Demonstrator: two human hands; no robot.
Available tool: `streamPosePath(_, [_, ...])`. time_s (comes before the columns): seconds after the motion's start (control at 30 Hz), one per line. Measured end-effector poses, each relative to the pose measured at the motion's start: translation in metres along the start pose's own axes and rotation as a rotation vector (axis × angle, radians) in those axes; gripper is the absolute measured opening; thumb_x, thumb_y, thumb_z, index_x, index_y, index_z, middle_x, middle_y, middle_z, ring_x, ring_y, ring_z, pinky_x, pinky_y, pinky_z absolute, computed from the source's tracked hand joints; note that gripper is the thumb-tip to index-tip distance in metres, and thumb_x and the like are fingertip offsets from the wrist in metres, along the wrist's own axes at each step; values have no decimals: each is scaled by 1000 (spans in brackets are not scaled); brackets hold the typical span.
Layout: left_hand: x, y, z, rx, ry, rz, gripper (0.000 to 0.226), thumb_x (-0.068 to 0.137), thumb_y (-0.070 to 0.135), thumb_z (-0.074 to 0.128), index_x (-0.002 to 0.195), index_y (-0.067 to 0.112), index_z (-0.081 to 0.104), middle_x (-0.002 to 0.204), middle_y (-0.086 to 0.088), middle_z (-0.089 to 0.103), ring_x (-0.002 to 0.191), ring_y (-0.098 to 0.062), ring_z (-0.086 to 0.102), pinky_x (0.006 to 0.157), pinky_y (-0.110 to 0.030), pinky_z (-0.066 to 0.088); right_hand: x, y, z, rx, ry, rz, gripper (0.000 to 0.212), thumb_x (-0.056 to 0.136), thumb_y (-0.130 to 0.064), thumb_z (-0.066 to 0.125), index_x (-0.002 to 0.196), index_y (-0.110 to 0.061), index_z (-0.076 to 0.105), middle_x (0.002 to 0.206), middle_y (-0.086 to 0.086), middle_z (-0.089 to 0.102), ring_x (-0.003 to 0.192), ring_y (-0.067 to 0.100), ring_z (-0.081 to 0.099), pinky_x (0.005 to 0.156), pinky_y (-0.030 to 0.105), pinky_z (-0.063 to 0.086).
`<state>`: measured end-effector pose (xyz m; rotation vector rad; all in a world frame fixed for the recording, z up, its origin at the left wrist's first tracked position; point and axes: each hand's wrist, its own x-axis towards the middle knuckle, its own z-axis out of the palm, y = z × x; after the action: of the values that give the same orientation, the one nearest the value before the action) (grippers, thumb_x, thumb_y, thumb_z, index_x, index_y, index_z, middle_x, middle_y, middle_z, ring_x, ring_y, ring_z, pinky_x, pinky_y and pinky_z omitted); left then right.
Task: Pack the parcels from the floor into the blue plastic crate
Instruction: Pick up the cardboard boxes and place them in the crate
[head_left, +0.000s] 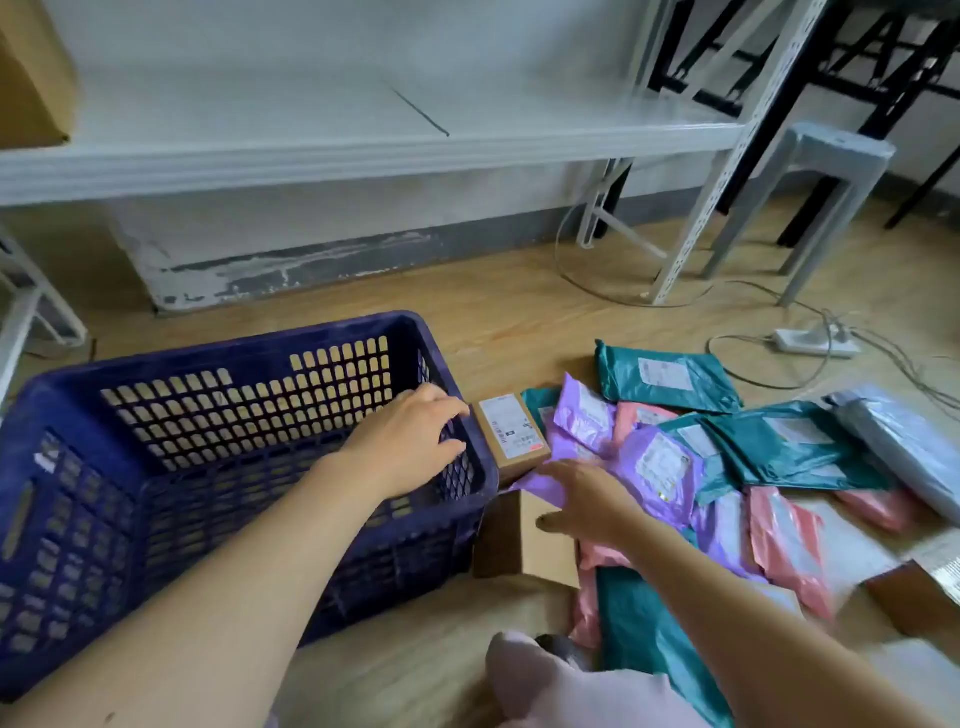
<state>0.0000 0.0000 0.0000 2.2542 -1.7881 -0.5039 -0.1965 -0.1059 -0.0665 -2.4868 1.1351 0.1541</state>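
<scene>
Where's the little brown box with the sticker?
The cardboard box sits on the floor, right of centre in the head view, between the right end of the blue crate and a purple mailer.

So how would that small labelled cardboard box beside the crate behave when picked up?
The small cardboard box probably stays stiff: its edges look square and uncrushed. Flat faces suggest it won't roll. Its size hints it's light, though contents are hidden.

left hand (410, 441) reaches forward, fingers loosely curled, grip empty; right hand (584, 506) palm down, fingers straight.
</scene>
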Motion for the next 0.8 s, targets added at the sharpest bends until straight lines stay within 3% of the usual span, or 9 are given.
streamPosePath(0.1, [17,2,12,-41,-7,-15,41,96,33,48,137,28,44,145,5,36,131,-16,39,102,-35,39,5,7,37,-197,-191,-103,114,67,-40,78,152,-23,4,159,2,8,144,24,16,115,36,24])
streamPosePath(0.17, [29,4,19,-93,-22,-48,42,96,34,49,136,26,44,144,4,38,129,-17,41,100,-34,38,13,11,61,-285,-231,-129,124,63,-39,81,150,-30,-7,159,7,-6,146,27,4,114,45,25])
streamPosePath(0.27, [42,5,28,-158,-14,-100,42,96,35,49,136,24,46,143,2,39,127,-17,43,99,-32,37,27,18,77,-342,-201,-159,127,62,-39,82,148,-36,-12,158,11,-12,147,28,-2,112,47,26])
streamPosePath(0.4, [49,4,38,-176,-45,-124,41,96,35,49,134,22,47,143,2,39,126,-17,44,100,-34,38,38,22,86,-311,-189,-149,118,68,-39,77,150,-32,-8,158,12,-6,146,29,2,113,45,25])
streamPosePath(0.63, [54,2,34,-190,-47,-136,39,95,35,50,132,23,49,141,3,40,120,-16,47,96,-31,38,43,21,76,-153,-149,-53,123,58,-38,78,149,-29,-4,143,9,26,133,29,30,110,39,33])
streamPosePath(0.8, [50,5,18,-183,-48,-144,41,96,36,49,134,23,46,141,1,38,121,-18,46,94,-30,38,42,11,11,-114,-103,-38,122,63,-32,80,151,-17,-3,147,11,25,136,29,30,108,36,32])
